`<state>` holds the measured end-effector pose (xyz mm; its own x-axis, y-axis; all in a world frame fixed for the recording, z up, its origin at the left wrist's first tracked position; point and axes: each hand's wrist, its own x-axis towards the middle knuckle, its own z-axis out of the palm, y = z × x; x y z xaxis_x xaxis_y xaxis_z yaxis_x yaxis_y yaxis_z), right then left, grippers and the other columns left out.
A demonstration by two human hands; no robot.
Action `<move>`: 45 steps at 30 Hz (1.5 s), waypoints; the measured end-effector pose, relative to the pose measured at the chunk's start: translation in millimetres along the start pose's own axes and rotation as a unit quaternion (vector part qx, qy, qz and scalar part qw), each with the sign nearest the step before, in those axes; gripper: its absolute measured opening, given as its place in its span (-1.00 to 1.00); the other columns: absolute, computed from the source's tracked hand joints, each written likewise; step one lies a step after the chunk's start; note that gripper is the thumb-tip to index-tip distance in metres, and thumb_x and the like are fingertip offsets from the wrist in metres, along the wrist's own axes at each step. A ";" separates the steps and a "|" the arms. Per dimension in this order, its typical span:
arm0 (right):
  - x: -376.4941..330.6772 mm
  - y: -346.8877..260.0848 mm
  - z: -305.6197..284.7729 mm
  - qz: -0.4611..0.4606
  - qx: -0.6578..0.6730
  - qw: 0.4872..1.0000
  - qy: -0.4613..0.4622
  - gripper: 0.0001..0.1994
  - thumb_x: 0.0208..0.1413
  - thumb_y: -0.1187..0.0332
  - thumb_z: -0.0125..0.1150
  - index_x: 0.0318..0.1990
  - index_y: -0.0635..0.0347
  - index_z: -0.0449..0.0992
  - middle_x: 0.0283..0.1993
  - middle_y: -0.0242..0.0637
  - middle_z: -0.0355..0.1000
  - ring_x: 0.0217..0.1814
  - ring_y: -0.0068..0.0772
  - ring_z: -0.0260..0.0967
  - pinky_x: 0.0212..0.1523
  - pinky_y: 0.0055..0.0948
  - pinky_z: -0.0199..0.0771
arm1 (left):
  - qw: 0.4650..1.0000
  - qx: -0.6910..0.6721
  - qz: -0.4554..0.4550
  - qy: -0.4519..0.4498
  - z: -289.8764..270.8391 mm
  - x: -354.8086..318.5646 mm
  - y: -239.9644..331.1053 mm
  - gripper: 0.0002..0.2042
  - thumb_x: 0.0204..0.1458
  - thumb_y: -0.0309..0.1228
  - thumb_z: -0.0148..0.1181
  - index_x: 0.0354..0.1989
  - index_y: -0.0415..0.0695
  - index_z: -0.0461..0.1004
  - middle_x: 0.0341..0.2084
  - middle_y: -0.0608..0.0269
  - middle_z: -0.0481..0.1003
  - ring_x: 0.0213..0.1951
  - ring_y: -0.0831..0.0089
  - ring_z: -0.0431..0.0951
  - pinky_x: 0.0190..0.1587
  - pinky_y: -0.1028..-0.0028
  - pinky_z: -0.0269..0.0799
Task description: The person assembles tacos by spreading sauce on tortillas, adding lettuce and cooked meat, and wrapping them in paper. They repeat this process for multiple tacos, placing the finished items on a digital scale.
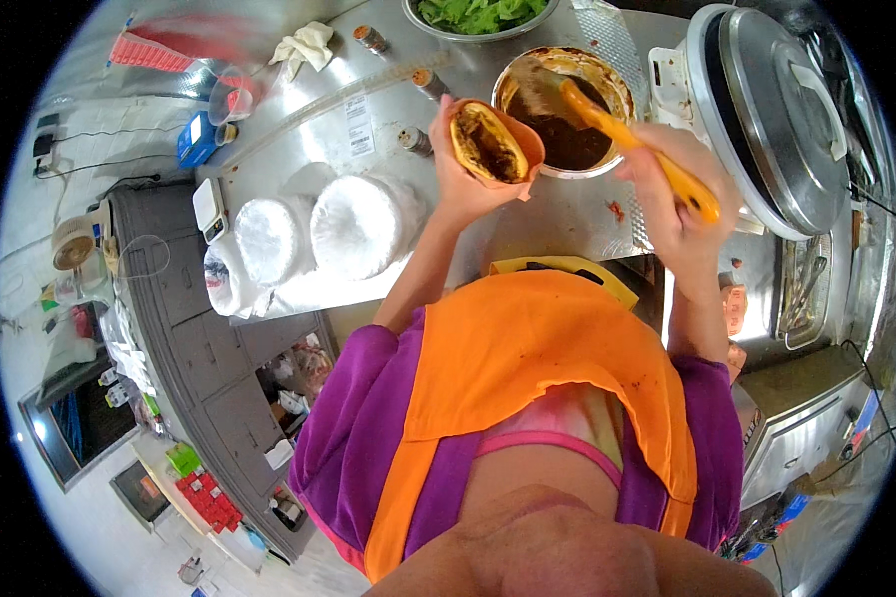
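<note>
My left hand (455, 179) is wrapped round an orange-brown paper sleeve (530, 151). Inside it is a folded yellow flatbread (479, 127), its open top showing a dark brown filling. In my right hand (682, 189) is a brush (607, 124) with an orange handle. Its head, partly blurred, is over or in a bowl (619, 90) of dark brown sauce (567, 144). Sauce is smeared round the bowl's inner wall. The sleeve is beside the bowl's left rim.
Leafy greens fill a metal bowl (498, 36) at the far edge. Spice jars (415, 140) stand to the left, near white plastic-wrapped stacks (356, 227). A large lidded round cooker (782, 119) is at the right. Grey drawers (204, 348) flank the table's left side.
</note>
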<state>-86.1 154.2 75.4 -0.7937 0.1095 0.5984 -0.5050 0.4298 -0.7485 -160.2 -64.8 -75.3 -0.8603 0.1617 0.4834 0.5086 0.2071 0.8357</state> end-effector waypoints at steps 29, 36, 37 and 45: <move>-113.2 222.8 -550.5 0.373 -0.537 0.706 0.271 -0.58 0.21 0.03 0.05 0.02 0.15 0.52 -0.04 0.04 0.51 -0.01 0.17 0.44 -0.01 -0.09 0.42 | 0.943 -0.209 -0.204 0.156 -51.8 -2.7 16.5 -0.33 -0.04 -0.20 0.35 0.22 -0.15 0.19 0.03 0.19 0.36 0.07 0.26 0.40 0.15 0.26 0.37; -201.0 323.7 -580.6 0.524 -0.471 0.647 0.292 -0.59 0.09 0.05 0.08 -0.06 0.12 0.59 -0.02 0.11 0.49 0.11 0.20 0.39 0.09 -0.10 0.37 | 0.927 -0.259 -0.228 0.149 -35.3 7.7 23.8 -0.24 -0.04 -0.24 0.36 0.31 -0.18 0.10 0.17 0.12 0.30 0.19 0.21 0.34 0.25 0.22 0.31; -208.6 330.6 -580.9 0.511 -0.467 0.659 0.296 -0.58 0.09 0.05 0.08 -0.04 0.13 0.58 -0.01 0.11 0.49 0.11 0.19 0.39 0.09 -0.09 0.37 | 0.925 -0.264 -0.233 0.146 -32.4 9.8 23.6 -0.22 -0.04 -0.24 0.36 0.32 -0.19 0.09 0.19 0.11 0.29 0.21 0.21 0.33 0.26 0.22 0.30; -233.7 274.7 -536.7 0.423 -0.564 0.690 0.163 -0.39 0.26 -0.02 -0.03 0.26 0.33 0.30 0.23 0.15 0.33 0.25 0.16 0.31 0.25 -0.07 0.28 | 0.923 -0.257 -0.252 0.135 -18.2 6.2 26.7 -0.31 -0.05 -0.19 0.34 0.24 -0.13 0.18 0.05 0.20 0.34 0.06 0.28 0.40 0.11 0.27 0.40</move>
<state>142.7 727.7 -116.6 -0.4309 0.8658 0.2543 0.8237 0.4925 -0.2811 -152.7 -75.8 -45.3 -0.9957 -0.0918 -0.0106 0.0180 -0.3052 0.9521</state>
